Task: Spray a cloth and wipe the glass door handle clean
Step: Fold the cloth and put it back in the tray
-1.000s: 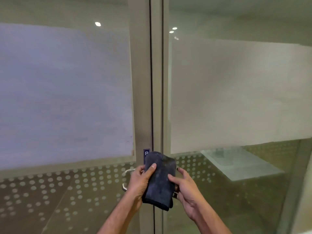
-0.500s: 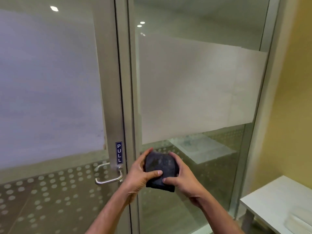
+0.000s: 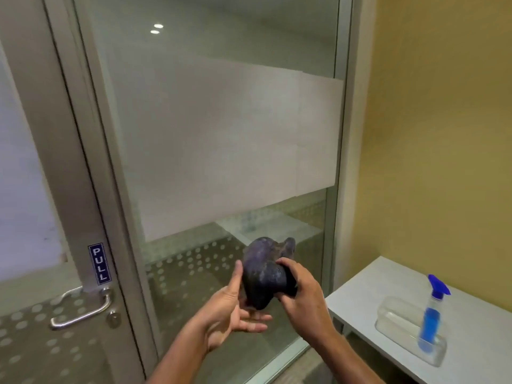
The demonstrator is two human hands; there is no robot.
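Note:
A dark blue-grey cloth [image 3: 263, 270], bunched into a lump, is gripped by my right hand [image 3: 302, 297] in front of the fixed glass panel. My left hand [image 3: 230, 309] is beneath and beside it, palm up, fingers spread, thumb touching the cloth's left side. The metal lever door handle [image 3: 83, 311] sits at the lower left on the door frame, under a blue "PULL" sticker [image 3: 99, 264], well left of both hands. A spray bottle [image 3: 432, 314] with blue liquid and a blue trigger head stands at the right in a clear tray.
A white table [image 3: 374, 289] stands at the lower right against the yellow wall [image 3: 443, 134]. On it lies the clear plastic tray [image 3: 399, 314] holding the bottle. The frosted glass panel [image 3: 221, 134] fills the middle; a keyhole [image 3: 113, 318] sits below the handle.
The view has swung right, bringing the table and spray bottle into sight. The cloth went from flat against the door to bunched, and my left hand has opened beneath it.

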